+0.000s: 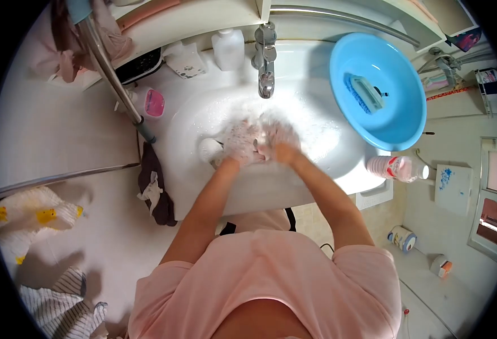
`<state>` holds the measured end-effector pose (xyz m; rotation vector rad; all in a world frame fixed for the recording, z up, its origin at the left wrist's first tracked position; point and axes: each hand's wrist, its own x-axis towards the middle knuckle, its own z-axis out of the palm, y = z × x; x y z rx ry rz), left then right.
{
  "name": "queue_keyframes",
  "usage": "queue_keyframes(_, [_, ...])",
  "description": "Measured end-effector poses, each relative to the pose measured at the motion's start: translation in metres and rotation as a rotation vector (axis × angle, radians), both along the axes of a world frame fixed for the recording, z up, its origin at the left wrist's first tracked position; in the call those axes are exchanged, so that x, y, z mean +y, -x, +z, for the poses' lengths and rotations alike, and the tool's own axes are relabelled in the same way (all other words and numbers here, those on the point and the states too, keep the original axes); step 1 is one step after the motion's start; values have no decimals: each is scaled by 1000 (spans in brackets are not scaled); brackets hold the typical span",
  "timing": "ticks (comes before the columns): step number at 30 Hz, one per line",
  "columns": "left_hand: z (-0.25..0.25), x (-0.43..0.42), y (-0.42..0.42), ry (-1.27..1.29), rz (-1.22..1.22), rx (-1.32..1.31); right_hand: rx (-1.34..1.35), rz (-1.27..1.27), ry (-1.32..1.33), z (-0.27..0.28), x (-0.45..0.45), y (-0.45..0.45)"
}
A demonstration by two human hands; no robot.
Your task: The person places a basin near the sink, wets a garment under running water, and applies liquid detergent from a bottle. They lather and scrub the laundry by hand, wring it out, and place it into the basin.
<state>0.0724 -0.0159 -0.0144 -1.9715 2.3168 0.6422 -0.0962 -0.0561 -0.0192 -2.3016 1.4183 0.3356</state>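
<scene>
Both hands are down in the white sink basin (195, 124), among suds and water below the chrome faucet (266, 62). My left hand (239, 144) is on the left side of the foam, its fingers smeared by motion and covered in suds. Close beside it, my right hand (282, 138) is blurred as well. Something pinkish lies between and under the hands; foam hides what it is and whether either hand grips it. A round white object (210, 150) rests in the basin just left of my left hand.
A blue plastic basin (401, 73) holding a scrub brush (366, 94) sits over the sink's right side. A clear bottle (398, 168) lies below it. White bottle (228, 50) and pink-topped container (153, 104) stand along the sink. A metal pole (110, 70) crosses at left.
</scene>
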Motion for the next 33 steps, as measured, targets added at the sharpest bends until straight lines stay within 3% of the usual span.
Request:
queue_keyframes(2, [-32, 2, 12, -36, 10, -74, 86, 46, -132, 51, 26, -1])
queue_keyframes(5, [-41, -7, 15, -165, 53, -50, 86, 8, -149, 7, 25, 1])
queue_keyframes(8, [-56, -29, 13, -211, 69, -41, 21, 76, 8, -45, -5, 4])
queue_keyframes(11, [-64, -52, 6, -262, 93, -6, 111, 86, -154, -32, -52, -8])
queue_keyframes(14, [-44, -71, 4, -319, 128, 78, -239, -25, -404, -105, -78, 0])
queue_keyframes(17, [3, -84, 2, -328, 229, 257, -61, -76, -271, -139, -115, -10])
queue_keyframes(18, [14, -86, 1, -340, 281, 321, -209, -126, -196, -128, -119, -6])
queue_keyframes(19, [-29, -75, -5, -150, 395, 512, -359, -175, -124, -115, -124, 6])
queue_keyframes(20, [-26, -67, -15, -127, 508, 531, -509, -227, -58, -105, -125, 18])
queue_keyframes(22, [-11, -49, -35, -89, 730, 562, -638, -531, -30, -100, -126, 37])
queue_keyframes(23, [18, -42, -46, -187, 768, 599, -488, -636, -102, -67, -121, 39])
queue_keyframes(24, [6, -32, -58, -46, 663, 528, -334, -736, -168, -31, -115, 42])
queue_keyframes(26, [-15, -17, -71, 230, 445, 386, -316, -663, -163, -39, -103, 61])
queue_keyframes(28, [-13, -6, -64, 188, 225, 238, -362, -625, -266, -36, -96, 68])
queue_keyframes(29, [-5, 0, -49, 202, 150, 222, -368, -518, -463, -4, -87, 55])
queue_keyframes(31, [32, -5, -20, 88, 52, 144, -449, -196, -414, -51, -66, 43])
queue_keyframes(32, [72, -13, -7, -46, 31, 81, -413, -195, -264, -42, -33, 25])
queue_keyframes(33, [79, -16, 5, -95, 36, 47, -286, 25, -84, -45, -7, 18])
